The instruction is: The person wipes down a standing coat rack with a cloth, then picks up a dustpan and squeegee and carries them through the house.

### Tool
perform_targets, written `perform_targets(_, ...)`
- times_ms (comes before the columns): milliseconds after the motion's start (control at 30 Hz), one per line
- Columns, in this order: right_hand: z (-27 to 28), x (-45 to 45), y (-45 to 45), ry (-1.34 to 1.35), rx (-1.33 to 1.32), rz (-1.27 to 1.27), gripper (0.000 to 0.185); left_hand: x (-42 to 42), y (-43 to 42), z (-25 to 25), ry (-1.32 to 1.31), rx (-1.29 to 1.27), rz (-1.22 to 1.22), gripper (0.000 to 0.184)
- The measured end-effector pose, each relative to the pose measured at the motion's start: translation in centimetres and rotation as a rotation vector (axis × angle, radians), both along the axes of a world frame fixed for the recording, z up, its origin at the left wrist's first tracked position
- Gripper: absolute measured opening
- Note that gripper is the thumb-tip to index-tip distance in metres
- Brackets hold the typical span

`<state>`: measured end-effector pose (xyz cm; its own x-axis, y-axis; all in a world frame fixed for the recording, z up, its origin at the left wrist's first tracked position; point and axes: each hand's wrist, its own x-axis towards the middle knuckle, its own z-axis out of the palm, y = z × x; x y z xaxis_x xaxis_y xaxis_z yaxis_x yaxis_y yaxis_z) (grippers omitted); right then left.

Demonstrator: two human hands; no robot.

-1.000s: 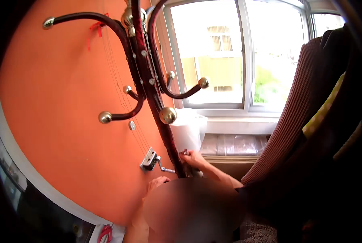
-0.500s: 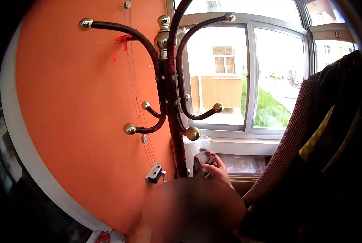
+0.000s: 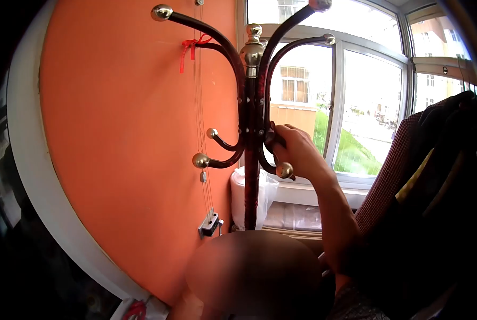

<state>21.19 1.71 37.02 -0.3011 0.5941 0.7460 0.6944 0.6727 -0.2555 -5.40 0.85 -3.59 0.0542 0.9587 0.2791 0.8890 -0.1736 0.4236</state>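
Observation:
A dark red coat rack (image 3: 251,186) with metal ball tips stands upright between the orange wall and the window. At its right side, my right hand (image 3: 301,152) is raised to a curved lower hook, its fingers closed round a dark cloth (image 3: 272,138) pressed near the pole. Most of the cloth is hidden by the hand. The hook's ball tip (image 3: 284,170) shows just below the fingers. Of my left arm only some skin shows at the bottom edge; the hand is hidden around the blurred patch.
A wall crank (image 3: 210,225) with thin wires and a red ribbon (image 3: 188,52) are on the left. Behind the pole stands a white plastic-wrapped roll (image 3: 239,200). Dark clothes (image 3: 436,138) hang at the right, beside the window frame (image 3: 337,106).
My right hand has risen with the cloth from low beside the pole to the hooks. The view has shifted, so the rack appears farther right. My left hand has dropped out of sight.

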Motion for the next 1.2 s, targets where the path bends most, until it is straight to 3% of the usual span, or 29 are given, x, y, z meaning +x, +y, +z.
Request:
perform_targets(67,-0.3,0.2,-1.1,-0.047,-0.047,0.025,0.033,0.4,-2.0,3.2,-0.034,0.027,-0.040,0.023)
perform_targets(100,-0.8,0.2,-1.6,-0.078,0.063,0.020,0.031,0.6,-3.0,5.1,-0.085,0.078,-0.120,0.023)
perform_targets(267,-3.1,-0.4,-2.3,-0.162,0.380,-0.102,0.039,0.6,-2.6,5.0,-0.086,0.008,-0.107,0.022)
perform_targets(400,-3.8,0.3,-3.1,-0.147,0.419,0.005,0.036,0.5,-2.6,5.2,-0.089,0.014,-0.124,0.021)
perform_targets(467,-4.4,2.1,-3.3,-0.144,0.363,0.095,0.021,0.6,-2.6,5.3,-0.099,0.003,-0.117,0.021)
perform_targets(600,-1.3,4.2,-5.6,0.161,0.289,0.147,0.029,0.5,-2.2,4.9,-0.081,-0.011,-0.121,0.022)
perform_targets(733,4.5,1.5,-6.9,-0.046,0.202,0.209,0.037,0.7,-2.3,4.8,-0.091,-0.043,-0.110,0.022)
perform_targets(867,4.3,-1.8,-5.0,-0.374,-0.045,0.224,0.028,0.4,-1.9,4.4,-0.091,0.009,-0.129,0.022)
perform_targets(1000,5.5,-2.2,-5.8,-0.482,-0.180,0.222,0.025,0.5,-2.4,5.2,-0.119,-0.029,-0.105,0.023)
perform_targets(1067,7.1,-1.1,-5.3,-0.450,-0.374,0.248,0.029,0.4,-2.7,5.3,-0.109,-0.045,-0.113,0.024)
perform_targets(1133,8.6,-0.8,-6.0,-0.461,-0.467,0.073,0.031,0.3,-2.5,5.6,-0.113,-0.043,-0.112,0.025)
perform_targets(1200,9.6,0.6,-5.8,-0.446,-0.419,0.054,0.028,0.5,-2.5,5.9,-0.078,-0.053,-0.106,0.024)
